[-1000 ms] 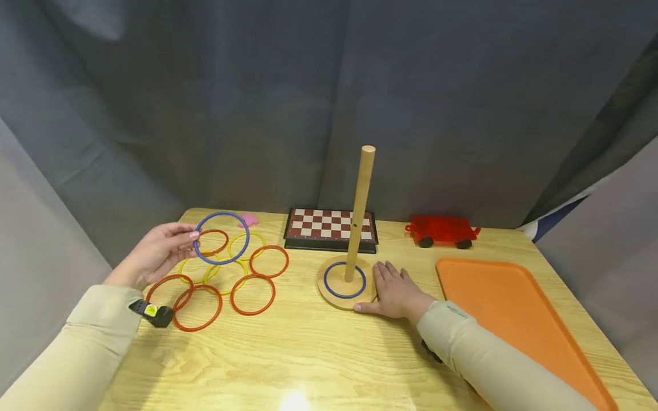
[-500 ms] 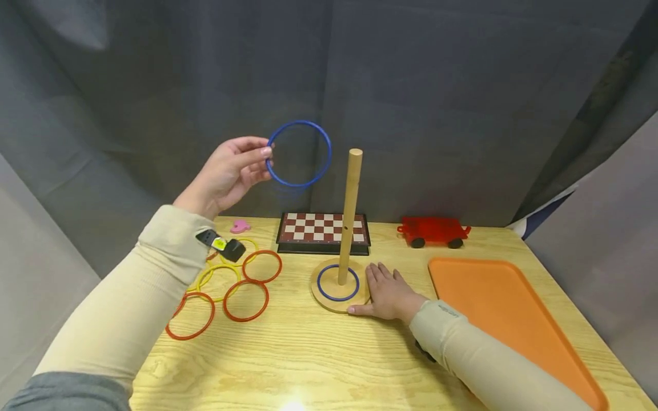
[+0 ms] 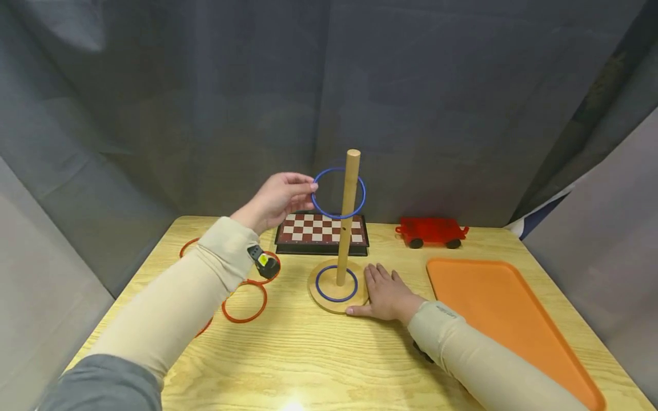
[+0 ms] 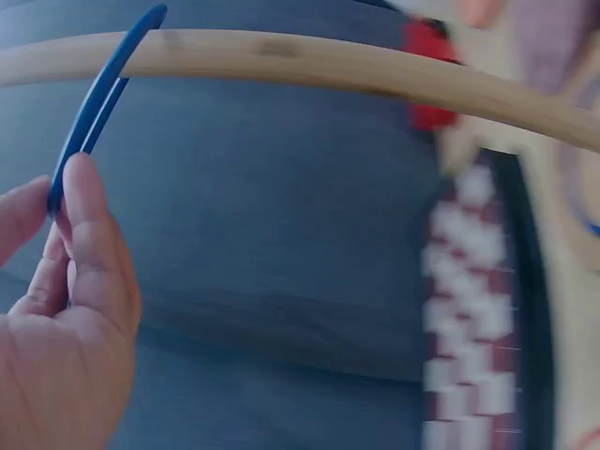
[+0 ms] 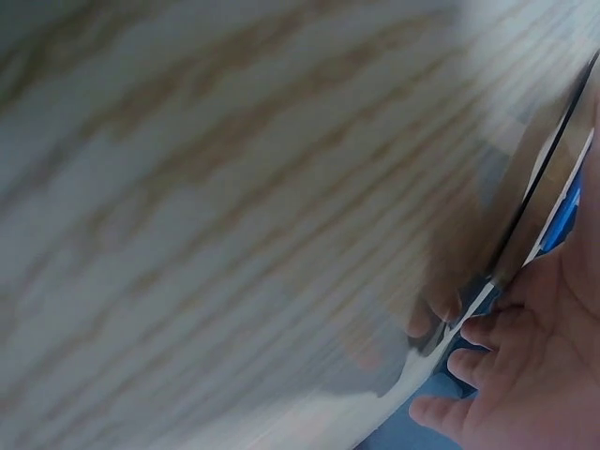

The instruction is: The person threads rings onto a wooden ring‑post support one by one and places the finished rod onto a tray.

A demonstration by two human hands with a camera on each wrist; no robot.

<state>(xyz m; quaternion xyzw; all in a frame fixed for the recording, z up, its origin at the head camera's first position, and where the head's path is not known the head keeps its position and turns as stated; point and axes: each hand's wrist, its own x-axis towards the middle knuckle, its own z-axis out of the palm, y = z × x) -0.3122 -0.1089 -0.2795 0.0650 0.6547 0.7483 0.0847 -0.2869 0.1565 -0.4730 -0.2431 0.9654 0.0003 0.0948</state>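
In the head view my left hand (image 3: 277, 200) pinches the left edge of a blue ring (image 3: 365, 194) between thumb and fingers. The tilted ring encircles the upper part of a wooden post (image 3: 346, 245); the left wrist view shows its two sides passing the post (image 4: 281, 54) front and back. Below, a second blue ring (image 3: 336, 301) lies flat around the foot of the post, on the round wooden base (image 3: 329, 282). With fingers extended, my right hand (image 3: 388, 297) rests against the right edge of that base.
Several red rings (image 3: 241, 322) lie on the table at left, partly hidden under my left arm. Behind the post stands a checkered board box (image 3: 313, 228). Further right are a red toy wagon (image 3: 434, 231) and an orange tray (image 3: 493, 308).
My left hand has lifted the blue ring from above the other rings, carried it right and lowered it over the post's top. My right hand has kept its place at the base.
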